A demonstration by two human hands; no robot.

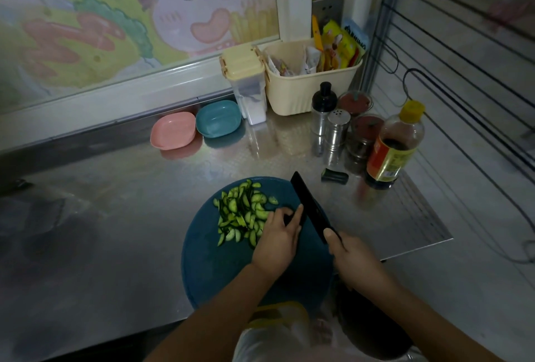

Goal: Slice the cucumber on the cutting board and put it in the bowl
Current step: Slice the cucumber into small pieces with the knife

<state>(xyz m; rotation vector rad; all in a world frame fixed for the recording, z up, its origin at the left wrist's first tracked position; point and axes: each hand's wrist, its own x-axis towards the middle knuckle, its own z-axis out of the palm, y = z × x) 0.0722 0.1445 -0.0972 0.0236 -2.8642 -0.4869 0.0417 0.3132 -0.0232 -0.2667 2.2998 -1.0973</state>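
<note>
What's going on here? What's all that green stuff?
A person is slicing cucumber. Their right hand grips a black knife while the left hand holds the last cucumber piece beside the blade. A pile of cucumber slices lies on the round blue cutting board. The pink bowl and teal bowl behind hold nothing yet.

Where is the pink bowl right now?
In the head view, the pink bowl sits at the back of the steel counter, left of centre below the window, just left of the teal bowl and well behind the cutting board.
</note>
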